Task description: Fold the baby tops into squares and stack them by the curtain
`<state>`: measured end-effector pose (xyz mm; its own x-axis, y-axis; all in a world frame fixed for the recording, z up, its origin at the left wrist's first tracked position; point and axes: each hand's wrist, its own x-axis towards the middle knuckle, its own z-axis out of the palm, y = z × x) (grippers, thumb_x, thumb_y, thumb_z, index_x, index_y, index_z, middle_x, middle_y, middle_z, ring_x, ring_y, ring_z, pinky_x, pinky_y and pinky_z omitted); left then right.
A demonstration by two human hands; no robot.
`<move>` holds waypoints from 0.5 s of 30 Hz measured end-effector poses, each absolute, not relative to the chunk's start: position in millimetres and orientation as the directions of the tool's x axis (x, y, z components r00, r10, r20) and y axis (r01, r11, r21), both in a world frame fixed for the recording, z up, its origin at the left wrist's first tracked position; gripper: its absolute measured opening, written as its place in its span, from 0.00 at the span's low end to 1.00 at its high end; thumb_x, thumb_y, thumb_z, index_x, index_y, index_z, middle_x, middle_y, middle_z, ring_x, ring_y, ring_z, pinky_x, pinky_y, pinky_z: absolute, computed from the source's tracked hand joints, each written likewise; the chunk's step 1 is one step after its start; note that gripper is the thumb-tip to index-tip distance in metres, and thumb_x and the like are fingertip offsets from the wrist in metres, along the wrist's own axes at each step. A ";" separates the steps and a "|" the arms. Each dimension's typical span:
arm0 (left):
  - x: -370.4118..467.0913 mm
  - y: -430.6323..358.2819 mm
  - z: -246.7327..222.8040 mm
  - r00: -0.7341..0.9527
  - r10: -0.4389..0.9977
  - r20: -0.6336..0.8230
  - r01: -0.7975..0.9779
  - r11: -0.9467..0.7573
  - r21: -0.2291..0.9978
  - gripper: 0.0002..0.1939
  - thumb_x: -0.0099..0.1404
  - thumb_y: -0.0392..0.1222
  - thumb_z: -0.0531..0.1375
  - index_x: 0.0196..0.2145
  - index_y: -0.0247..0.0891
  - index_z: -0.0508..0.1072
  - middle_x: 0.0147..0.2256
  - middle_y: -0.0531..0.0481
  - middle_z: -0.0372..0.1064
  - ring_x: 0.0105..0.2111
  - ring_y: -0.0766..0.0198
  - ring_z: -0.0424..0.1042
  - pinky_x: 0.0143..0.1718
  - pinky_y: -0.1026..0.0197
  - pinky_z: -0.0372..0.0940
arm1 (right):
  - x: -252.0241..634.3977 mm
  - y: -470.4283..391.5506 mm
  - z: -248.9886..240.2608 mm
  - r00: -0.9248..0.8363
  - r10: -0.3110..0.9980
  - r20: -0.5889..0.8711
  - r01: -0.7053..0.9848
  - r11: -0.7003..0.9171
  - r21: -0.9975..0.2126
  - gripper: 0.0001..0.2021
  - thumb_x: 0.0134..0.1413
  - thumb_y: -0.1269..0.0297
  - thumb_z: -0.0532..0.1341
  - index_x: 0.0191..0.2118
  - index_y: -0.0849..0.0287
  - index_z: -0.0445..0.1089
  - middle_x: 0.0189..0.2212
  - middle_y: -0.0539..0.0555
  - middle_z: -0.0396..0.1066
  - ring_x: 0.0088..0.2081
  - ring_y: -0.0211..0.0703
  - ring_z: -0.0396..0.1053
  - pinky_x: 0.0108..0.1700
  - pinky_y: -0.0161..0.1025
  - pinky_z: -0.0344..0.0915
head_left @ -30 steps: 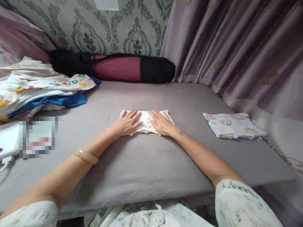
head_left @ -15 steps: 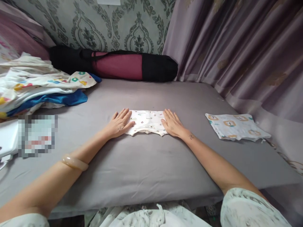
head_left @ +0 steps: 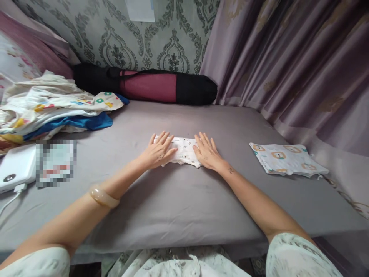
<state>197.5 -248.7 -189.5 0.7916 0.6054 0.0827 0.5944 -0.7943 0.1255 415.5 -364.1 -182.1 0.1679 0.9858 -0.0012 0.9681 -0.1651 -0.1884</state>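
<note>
A small folded white garment (head_left: 185,150) with tiny printed figures lies flat in front of me on a grey sheet (head_left: 184,204). My left hand (head_left: 162,150) rests over its left part, palm down, with the fingers spread. On its right edge lies my right hand (head_left: 206,151), also flat with fingers apart. Neither hand grips the cloth; both cover its sides, so those parts are hidden. Further right sits another folded white garment (head_left: 288,159) with orange and green prints, apart from my hands.
Rumpled clothes (head_left: 57,104) are heaped at the left. Below them lie a white power bank (head_left: 17,165) with a cable and a blurred-out flat item (head_left: 56,163). A long black and maroon bag (head_left: 150,86) lies along the wall. A purple curtain (head_left: 259,57) hangs at the right.
My left hand has slid right, further onto the folded garment, covering more of its left part. My right hand stays at the right edge. The camera view has shifted slightly.
</note>
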 end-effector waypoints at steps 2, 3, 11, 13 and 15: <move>204.8 -254.4 -194.7 0.806 0.589 0.062 0.578 -0.805 0.136 0.37 0.72 0.60 0.35 0.68 0.34 0.50 0.69 0.38 0.43 0.70 0.49 0.38 0.67 0.40 0.36 | 409.4 -363.2 -186.4 0.174 0.985 -0.015 0.967 -0.174 -0.184 0.32 0.68 0.52 0.37 0.71 0.65 0.44 0.71 0.61 0.35 0.71 0.52 0.31 0.69 0.54 0.34; 207.0 -255.7 -198.1 0.809 0.587 0.043 0.577 -0.805 0.140 0.37 0.72 0.60 0.35 0.68 0.33 0.50 0.69 0.37 0.43 0.70 0.48 0.39 0.67 0.39 0.36 | 407.7 -362.7 -189.9 0.184 0.983 -0.026 0.966 -0.186 -0.177 0.32 0.69 0.52 0.37 0.71 0.64 0.44 0.71 0.61 0.36 0.71 0.52 0.32 0.69 0.54 0.34; 207.1 -252.0 -206.5 0.812 0.583 -0.021 0.579 -0.801 0.154 0.38 0.72 0.61 0.36 0.69 0.32 0.48 0.69 0.35 0.43 0.69 0.45 0.40 0.66 0.38 0.38 | 410.2 -360.0 -200.9 0.209 0.975 -0.075 0.963 -0.219 -0.155 0.32 0.68 0.51 0.37 0.71 0.63 0.45 0.71 0.62 0.40 0.71 0.53 0.36 0.68 0.54 0.35; 209.0 -253.4 -201.1 0.807 0.591 -0.012 0.585 -0.795 0.160 0.38 0.72 0.61 0.36 0.69 0.32 0.49 0.69 0.35 0.44 0.69 0.45 0.41 0.65 0.37 0.39 | 408.4 -358.7 -194.6 0.204 0.975 -0.085 0.963 -0.216 -0.164 0.32 0.68 0.51 0.37 0.71 0.64 0.45 0.71 0.63 0.40 0.71 0.54 0.36 0.68 0.55 0.35; 213.2 -256.1 -195.2 0.805 0.592 0.031 0.582 -0.798 0.156 0.37 0.72 0.60 0.35 0.68 0.33 0.49 0.69 0.36 0.43 0.69 0.46 0.41 0.66 0.38 0.39 | 403.8 -356.7 -188.3 0.193 0.979 -0.057 0.964 -0.200 -0.174 0.32 0.69 0.51 0.37 0.71 0.64 0.45 0.71 0.63 0.39 0.71 0.54 0.36 0.68 0.56 0.34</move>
<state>213.2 -256.1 -195.2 0.8050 0.5924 0.0311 0.5815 -0.7984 0.1565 403.8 -356.7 -188.3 0.1932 0.9795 -0.0575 0.9642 -0.2004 -0.1736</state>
